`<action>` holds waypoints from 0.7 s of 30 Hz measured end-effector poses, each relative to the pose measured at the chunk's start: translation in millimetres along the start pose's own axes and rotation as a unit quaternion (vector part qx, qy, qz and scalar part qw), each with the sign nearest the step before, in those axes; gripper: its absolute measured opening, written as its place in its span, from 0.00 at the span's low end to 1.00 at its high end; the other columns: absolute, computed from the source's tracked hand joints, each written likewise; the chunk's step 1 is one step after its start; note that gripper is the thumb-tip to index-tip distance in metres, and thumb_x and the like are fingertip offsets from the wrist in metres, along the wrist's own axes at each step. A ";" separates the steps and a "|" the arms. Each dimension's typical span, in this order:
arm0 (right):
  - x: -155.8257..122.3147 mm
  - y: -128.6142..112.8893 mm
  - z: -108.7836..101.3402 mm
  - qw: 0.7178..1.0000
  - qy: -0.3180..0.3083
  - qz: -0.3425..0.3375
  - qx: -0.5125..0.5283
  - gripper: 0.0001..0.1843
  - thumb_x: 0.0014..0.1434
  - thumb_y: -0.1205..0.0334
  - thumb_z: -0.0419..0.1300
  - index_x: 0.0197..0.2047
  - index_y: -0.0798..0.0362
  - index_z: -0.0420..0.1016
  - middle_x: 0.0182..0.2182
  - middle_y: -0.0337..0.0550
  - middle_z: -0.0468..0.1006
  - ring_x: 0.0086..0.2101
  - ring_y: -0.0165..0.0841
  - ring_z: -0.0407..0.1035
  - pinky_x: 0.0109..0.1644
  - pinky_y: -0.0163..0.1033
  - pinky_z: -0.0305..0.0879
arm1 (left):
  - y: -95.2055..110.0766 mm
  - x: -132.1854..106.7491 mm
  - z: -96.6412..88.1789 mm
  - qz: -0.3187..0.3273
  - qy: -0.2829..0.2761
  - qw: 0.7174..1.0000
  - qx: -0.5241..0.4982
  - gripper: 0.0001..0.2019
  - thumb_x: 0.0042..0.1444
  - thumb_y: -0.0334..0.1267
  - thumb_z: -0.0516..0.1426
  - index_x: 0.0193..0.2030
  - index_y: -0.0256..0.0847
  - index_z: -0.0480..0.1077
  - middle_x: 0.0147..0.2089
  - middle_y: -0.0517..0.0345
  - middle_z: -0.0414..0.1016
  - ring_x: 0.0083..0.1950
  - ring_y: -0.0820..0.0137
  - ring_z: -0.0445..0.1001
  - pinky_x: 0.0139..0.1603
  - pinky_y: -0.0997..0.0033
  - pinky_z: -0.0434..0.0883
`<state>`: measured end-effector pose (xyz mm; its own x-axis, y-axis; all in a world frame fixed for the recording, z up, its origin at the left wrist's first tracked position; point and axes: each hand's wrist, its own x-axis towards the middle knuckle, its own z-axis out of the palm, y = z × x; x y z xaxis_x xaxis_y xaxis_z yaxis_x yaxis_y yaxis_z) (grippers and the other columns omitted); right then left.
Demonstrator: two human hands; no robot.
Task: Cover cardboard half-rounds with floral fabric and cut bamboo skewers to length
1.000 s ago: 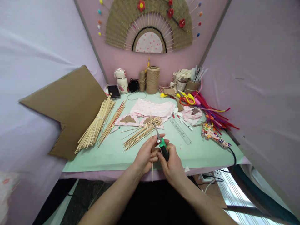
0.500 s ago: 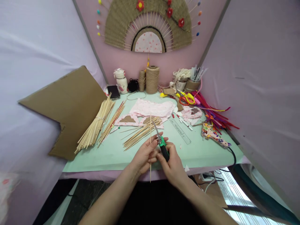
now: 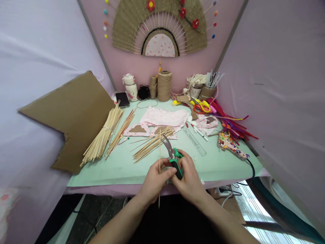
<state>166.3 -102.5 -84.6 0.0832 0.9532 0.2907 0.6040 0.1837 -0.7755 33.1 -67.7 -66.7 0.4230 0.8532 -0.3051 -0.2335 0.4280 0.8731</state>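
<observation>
My left hand [image 3: 154, 179] is closed around a thin bamboo skewer [image 3: 159, 149] that stands nearly upright at the table's front edge. Beside it, my right hand [image 3: 189, 178] grips green-handled cutting pliers [image 3: 172, 156]; their metal jaws are parted and point up and left, just right of the skewer. A loose pile of skewers [image 3: 153, 143] lies on the mint-green mat [image 3: 122, 162] just beyond my hands.
A tied skewer bundle [image 3: 104, 135] and a cardboard sheet [image 3: 76, 112] lie at the left. Pink fabric pieces [image 3: 165, 117], a ruler [image 3: 195, 141], a patterned glue gun [image 3: 231, 145], pipe cleaners [image 3: 233, 127], orange scissors [image 3: 201, 107] and twine spools [image 3: 164, 85] fill the back and right.
The pliers' jaws have opened. Both hands have shifted slightly toward me and left, and the skewer has moved left with the left hand.
</observation>
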 end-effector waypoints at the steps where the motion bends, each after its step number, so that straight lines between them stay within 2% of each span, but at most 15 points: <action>1: -0.5 0.9 1.4 1.000 0.001 -0.001 0.000 0.14 0.51 0.66 0.59 0.32 0.48 0.54 0.57 0.55 0.61 0.60 0.47 0.53 0.58 0.56 0.56 | -4.1 -1.9 2.6 0.022 0.011 1.000 0.014 0.15 0.44 0.39 0.67 0.37 0.37 0.71 0.34 0.58 0.72 0.30 0.77 0.67 0.33 0.78 0.66; 3: -1.4 1.3 2.7 1.000 -0.004 -0.006 0.001 0.15 0.50 0.68 0.59 0.34 0.48 0.54 0.58 0.56 0.60 0.62 0.47 0.52 0.58 0.56 0.57 | -10.2 -4.0 7.1 0.054 0.035 0.998 0.028 0.13 0.44 0.36 0.66 0.36 0.37 0.72 0.37 0.56 0.74 0.39 0.72 0.70 0.44 0.74 0.67; 5: -1.6 0.4 1.0 1.000 -0.012 -0.009 0.004 0.17 0.49 0.68 0.60 0.39 0.49 0.56 0.60 0.57 0.56 0.63 0.48 0.49 0.60 0.56 0.55 | -11.6 -5.0 10.0 0.061 0.049 0.996 0.032 0.11 0.45 0.36 0.66 0.36 0.38 0.72 0.36 0.57 0.74 0.40 0.70 0.71 0.44 0.73 0.67; 7: -0.6 -0.4 -3.5 1.000 -0.027 -0.003 0.016 0.27 0.48 0.65 0.62 0.50 0.51 0.55 0.64 0.59 0.49 0.65 0.48 0.46 0.63 0.57 0.52 | -8.2 -6.1 11.1 0.058 0.056 0.996 0.027 0.11 0.45 0.37 0.66 0.35 0.37 0.72 0.34 0.57 0.74 0.38 0.70 0.71 0.42 0.72 0.67; 10: 2.1 0.0 -11.5 0.997 -0.066 0.016 0.037 0.52 0.47 0.61 0.64 0.67 0.53 0.35 0.66 0.60 0.45 0.65 0.49 0.45 0.65 0.58 0.49 | 1.0 -9.5 11.7 0.053 0.050 0.997 0.010 0.14 0.43 0.39 0.67 0.35 0.36 0.72 0.34 0.55 0.76 0.37 0.70 0.73 0.41 0.72 0.68; 12: 3.7 1.0 -14.3 0.996 -0.084 0.012 0.033 0.59 0.45 0.60 0.65 0.69 0.53 0.28 0.65 0.60 0.49 0.64 0.50 0.47 0.64 0.58 0.49 | 5.7 -12.2 12.2 0.045 0.036 0.998 0.005 0.15 0.42 0.39 0.67 0.36 0.36 0.72 0.35 0.53 0.77 0.38 0.69 0.73 0.42 0.71 0.69; 15: 4.5 2.5 -14.5 0.997 -0.075 -0.002 0.029 0.57 0.45 0.63 0.64 0.69 0.53 0.32 0.64 0.57 0.51 0.63 0.49 0.48 0.65 0.57 0.48 | 10.0 -14.4 10.6 0.040 0.006 0.999 0.024 0.16 0.43 0.40 0.67 0.37 0.35 0.71 0.37 0.53 0.76 0.38 0.70 0.73 0.42 0.72 0.69; 17: 4.0 4.1 -15.8 0.995 -0.075 0.015 0.058 0.54 0.46 0.62 0.63 0.69 0.52 0.35 0.65 0.56 0.50 0.64 0.48 0.46 0.66 0.56 0.46 | 14.4 -13.6 5.8 0.043 -0.020 0.997 0.057 0.18 0.46 0.42 0.66 0.41 0.37 0.70 0.40 0.55 0.74 0.32 0.76 0.69 0.34 0.76 0.67; 19: 3.3 7.0 -21.5 0.987 -0.104 0.038 0.119 0.51 0.49 0.59 0.62 0.69 0.51 0.36 0.66 0.54 0.47 0.65 0.46 0.44 0.67 0.55 0.44 | 22.7 -10.9 -2.0 0.035 -0.041 0.995 0.080 0.19 0.52 0.49 0.60 0.46 0.41 0.66 0.40 0.59 0.71 0.22 0.83 0.59 0.22 0.80 0.58; 21: 2.9 10.7 -32.1 0.967 -0.163 0.052 0.186 0.49 0.52 0.56 0.61 0.69 0.49 0.37 0.67 0.52 0.47 0.65 0.45 0.45 0.67 0.55 0.43 | 34.6 -6.6 -11.1 0.024 -0.050 0.995 0.083 0.17 0.60 0.54 0.50 0.48 0.45 0.62 0.35 0.63 0.67 0.18 0.84 0.47 0.17 0.80 0.45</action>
<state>198.5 -105.4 -74.1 -0.1637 0.9849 0.0555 0.2734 0.0994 -0.9568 12.5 -55.3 -38.7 0.5014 0.8343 -0.2292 -0.1108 0.3246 0.9393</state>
